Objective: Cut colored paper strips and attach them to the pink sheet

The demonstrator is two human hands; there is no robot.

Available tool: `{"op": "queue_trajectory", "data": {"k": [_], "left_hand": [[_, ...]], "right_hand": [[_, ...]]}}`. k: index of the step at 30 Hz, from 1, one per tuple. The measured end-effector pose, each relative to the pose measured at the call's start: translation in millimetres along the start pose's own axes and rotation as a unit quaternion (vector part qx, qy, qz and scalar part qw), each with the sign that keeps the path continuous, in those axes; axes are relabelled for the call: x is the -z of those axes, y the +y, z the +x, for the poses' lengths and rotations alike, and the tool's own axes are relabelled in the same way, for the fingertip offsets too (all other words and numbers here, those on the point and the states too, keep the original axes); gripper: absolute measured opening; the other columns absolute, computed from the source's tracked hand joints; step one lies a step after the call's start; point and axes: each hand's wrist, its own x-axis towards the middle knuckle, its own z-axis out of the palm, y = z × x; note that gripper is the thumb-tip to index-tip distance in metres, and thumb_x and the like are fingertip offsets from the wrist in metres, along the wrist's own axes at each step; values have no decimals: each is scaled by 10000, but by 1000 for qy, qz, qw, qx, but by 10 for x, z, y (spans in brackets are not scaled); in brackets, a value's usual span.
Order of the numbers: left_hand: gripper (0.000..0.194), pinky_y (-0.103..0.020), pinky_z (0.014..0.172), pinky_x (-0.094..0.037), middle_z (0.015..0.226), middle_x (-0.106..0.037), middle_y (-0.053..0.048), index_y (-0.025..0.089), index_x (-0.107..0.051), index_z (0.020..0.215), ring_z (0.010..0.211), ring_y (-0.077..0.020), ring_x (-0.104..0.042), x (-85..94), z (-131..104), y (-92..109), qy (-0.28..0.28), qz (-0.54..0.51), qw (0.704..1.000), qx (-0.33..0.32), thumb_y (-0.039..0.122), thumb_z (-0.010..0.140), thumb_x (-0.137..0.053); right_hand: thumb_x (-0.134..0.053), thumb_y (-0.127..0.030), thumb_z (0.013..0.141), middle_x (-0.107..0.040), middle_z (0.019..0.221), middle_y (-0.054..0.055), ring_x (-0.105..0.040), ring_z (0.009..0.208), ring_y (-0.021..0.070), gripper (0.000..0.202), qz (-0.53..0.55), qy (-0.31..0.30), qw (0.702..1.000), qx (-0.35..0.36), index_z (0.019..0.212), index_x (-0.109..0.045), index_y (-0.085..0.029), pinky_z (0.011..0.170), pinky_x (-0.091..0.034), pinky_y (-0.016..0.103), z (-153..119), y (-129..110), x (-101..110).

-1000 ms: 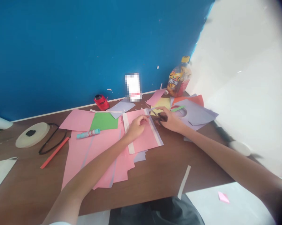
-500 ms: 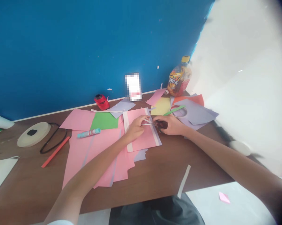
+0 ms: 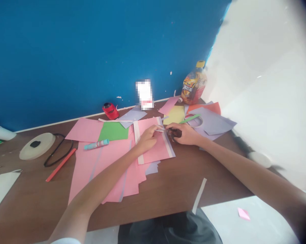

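My right hand [image 3: 186,133] is closed round the dark handles of a pair of scissors [image 3: 177,133], whose blades point left toward my other hand. My left hand [image 3: 147,138] is pinched right by the blade tips, over a pink sheet [image 3: 154,152] with pale strips down its two sides. Whatever lies between the left fingers is too small to make out. Under and left of that sheet are larger pink papers [image 3: 97,173] with thin lilac stripes. A light-blue glue stick [image 3: 96,144] rests on them next to a green paper [image 3: 114,131].
A drink bottle [image 3: 193,84], a roll of tape [image 3: 197,124] and lilac sheets [image 3: 216,122] stand or lie at the back right. To the left are a red stick [image 3: 60,165], a cream round lid [image 3: 28,151] and a red object [image 3: 110,111]. A pale strip [image 3: 200,195] overhangs the front edge.
The scissor blades, spread apart before, are now closer together. Both hands stay in nearly the same place.
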Motion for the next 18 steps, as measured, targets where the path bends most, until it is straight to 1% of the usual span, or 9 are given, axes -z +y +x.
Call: {"op": "queue_trajectory", "data": {"k": [3,7,9,11,13,15,16,18], "left_hand": [[616,-402,1074,-412,1250,-626,-17,238,-625,1101,1201,-183,-554,-1,-1,-6,3,7,1000,5,-56,625,-367],[579,-398,1071,-420,1294,-602,-21,228,-633,1064,1214,-187,-549,5,1,-16,2,11,1000,13,-54,635,-366],[544,-395,1063,-427,1274,-613,-29,219,-630,1047,1190,-188,-563,-1,2,-9,2,38,999,10,-47,655,-365],[500,-395,1065,-425,1289,-604,-49,205,-621,1047,1200,-197,-556,-23,-6,13,-2,87,996,-2,-36,695,-361],[468,-410,1087,-402,1329,-579,-84,179,-602,1103,1250,-220,-519,-62,-28,49,-14,159,987,-26,-14,753,-359],[455,-431,1105,-377,1351,-558,-123,144,-566,1190,1292,-246,-478,-106,-59,96,-30,242,968,-53,15,809,-355],[446,-438,1098,-380,1342,-559,-137,130,-552,1214,1289,-256,-476,-125,-75,121,-37,280,957,-63,26,827,-354],[406,-439,1055,-408,1302,-572,-152,121,-555,1196,1246,-267,-501,-150,-102,176,-51,340,936,-74,44,850,-358]], "right_hand": [[-554,-133,653,-695,883,-2,-568,606,115,445,14,-5,1000,-3,1083,-621,-226,637,-460,241,3,-2,5],[-559,-133,649,-667,774,-25,-556,594,118,408,-18,-24,1000,-4,1039,-628,-228,638,-442,241,9,-9,12],[-558,-137,660,-658,753,-26,-570,606,127,408,-29,-14,999,-19,1054,-615,-228,636,-438,242,13,-7,5],[-564,-151,677,-670,774,-14,-596,627,146,443,-39,23,997,-54,1113,-575,-226,641,-441,255,20,-3,-11],[-583,-196,710,-690,817,13,-623,655,173,430,-51,95,989,-105,1136,-529,-215,648,-445,277,30,7,-30],[-599,-272,752,-701,839,40,-641,678,199,362,-59,169,971,-156,1096,-505,-211,651,-446,296,40,31,-49],[-600,-306,770,-703,836,47,-647,688,209,329,-65,195,963,-177,1069,-499,-213,651,-443,302,45,49,-58],[-594,-341,791,-702,813,51,-649,703,225,273,-90,213,952,-202,1015,-501,-218,653,-431,309,50,89,-69]]}}
